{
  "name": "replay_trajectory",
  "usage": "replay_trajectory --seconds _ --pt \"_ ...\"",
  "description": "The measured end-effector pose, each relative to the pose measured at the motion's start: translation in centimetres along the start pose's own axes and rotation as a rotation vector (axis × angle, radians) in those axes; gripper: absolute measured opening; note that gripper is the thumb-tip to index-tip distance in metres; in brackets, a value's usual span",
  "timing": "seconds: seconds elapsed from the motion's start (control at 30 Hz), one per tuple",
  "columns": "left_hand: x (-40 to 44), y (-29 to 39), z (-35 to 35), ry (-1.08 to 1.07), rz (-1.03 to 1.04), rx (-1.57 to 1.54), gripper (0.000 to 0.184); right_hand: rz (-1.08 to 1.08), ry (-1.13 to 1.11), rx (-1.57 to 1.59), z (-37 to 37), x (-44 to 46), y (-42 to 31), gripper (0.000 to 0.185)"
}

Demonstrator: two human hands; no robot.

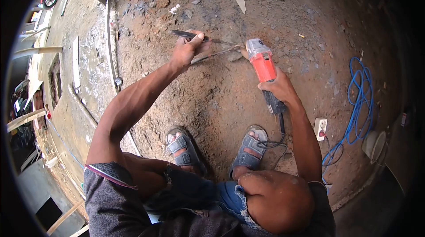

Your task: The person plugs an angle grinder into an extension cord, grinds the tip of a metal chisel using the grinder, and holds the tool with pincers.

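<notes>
there is one angle grinder (264,66), and one two-armed hand tool (182,34) lies just left of it, the tips of its arms close to the grinder's head. two bare hands are at work: the right grip (278,87) is wrapped round the grinder's body, and the left grip (189,47), left of the grinder, is curled round the tool's upper arm. two sandals (179,146) stand below the grinder, one power strip (321,126) sits to its lower right, one coil of blue cable (362,99) lies further right, and one pale shard (238,0) lies above it.

the grinder has a dusty metal head, a smooth red casing and a black rear. the tool is slim, with a dark handle and thin metal. the shard is flat and tapers to a point. the ground (212,99) underneath is rough, brown and gritty.

whatever sits at the tool's tips is too small to make out, fingers cover part of its handle, and the grinder's disc is hard to see.
</notes>
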State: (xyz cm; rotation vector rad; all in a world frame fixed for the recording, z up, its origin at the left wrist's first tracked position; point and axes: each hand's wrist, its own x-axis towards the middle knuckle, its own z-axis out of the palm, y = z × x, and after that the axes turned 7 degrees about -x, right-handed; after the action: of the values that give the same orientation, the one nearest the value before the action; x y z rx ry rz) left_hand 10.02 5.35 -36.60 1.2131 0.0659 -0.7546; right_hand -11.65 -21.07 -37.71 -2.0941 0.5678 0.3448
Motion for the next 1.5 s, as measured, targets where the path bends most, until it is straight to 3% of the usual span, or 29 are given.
replay_trajectory --seconds 0.73,1.5 --pt "-0.5 0.7 0.5 -0.015 -0.019 0.026 0.014 0.010 -0.042 -0.037 -1.3 -0.2 -2.4 0.063" --pt "0.1 0.0 -0.1 -0.005 0.015 0.027 0.016 0.005 -0.025 0.033 -1.5 -0.5 -3.2 0.048"
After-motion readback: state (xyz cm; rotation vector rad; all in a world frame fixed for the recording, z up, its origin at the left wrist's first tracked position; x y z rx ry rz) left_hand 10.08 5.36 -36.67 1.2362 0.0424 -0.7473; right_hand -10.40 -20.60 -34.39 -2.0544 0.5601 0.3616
